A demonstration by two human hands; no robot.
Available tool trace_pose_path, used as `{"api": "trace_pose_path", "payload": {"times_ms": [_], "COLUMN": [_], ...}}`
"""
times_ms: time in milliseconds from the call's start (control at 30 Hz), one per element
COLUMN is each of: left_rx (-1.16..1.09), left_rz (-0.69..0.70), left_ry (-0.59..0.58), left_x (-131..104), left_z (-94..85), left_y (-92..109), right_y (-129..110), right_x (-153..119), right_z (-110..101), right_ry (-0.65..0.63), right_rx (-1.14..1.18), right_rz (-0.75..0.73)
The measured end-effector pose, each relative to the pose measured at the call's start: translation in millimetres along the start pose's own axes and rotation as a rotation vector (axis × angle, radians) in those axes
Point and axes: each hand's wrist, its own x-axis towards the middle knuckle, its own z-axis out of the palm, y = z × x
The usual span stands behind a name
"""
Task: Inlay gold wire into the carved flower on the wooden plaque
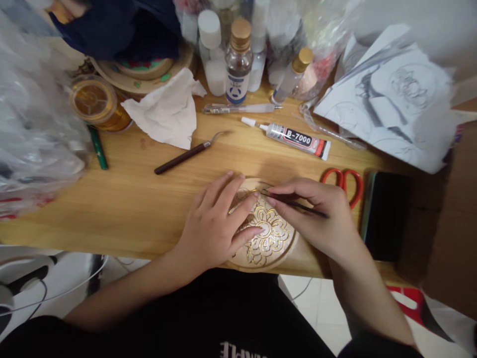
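Note:
A round pale disc (pixel 292 243) with a raised flower design in gold outline lies at the table's front edge. My left hand (pixel 214 223) rests over its left side, fingers spread, the thumb and index fingertips touching the patterned surface. My right hand (pixel 320 209) pinches dark, slim tweezers (pixel 298 203). The tips of the tweezers are at the disc's upper part, close to my left index finger and a short bit of gold line. My left palm and fingers hide the disc's left part.
Behind the disc lie a hooked tool (pixel 182 158), a B-7000 glue tube (pixel 294 139) and a pen (pixel 242 108). Bottles (pixel 238 64) stand farther back. Red-handled scissors (pixel 343 183) and a phone (pixel 385 216) are at the right, a gold thread spool (pixel 99 103) at the left.

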Motion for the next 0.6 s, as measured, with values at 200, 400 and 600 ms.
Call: {"api": "trace_pose_path", "payload": {"times_ms": [200, 400, 600], "left_rx": [0.008, 0.025, 0.024], "left_rz": [0.002, 0.002, 0.006], "left_ry": [-0.04, -0.035, -0.03], "left_x": [3.4, 3.3, 3.3], "left_z": [-6.0, -5.6, -4.2], "left_y": [1.0, 1.1, 1.5], "right_y": [0.6, -0.7, -1.8], "right_x": [0.4, -0.7, -0.7], "right_z": [6.3, 9.2, 11.4], "right_ry": [0.052, 0.061, 0.088], "right_rx": [-0.032, -0.045, -0.054], "right_rz": [-0.012, -0.036, -0.038]}}
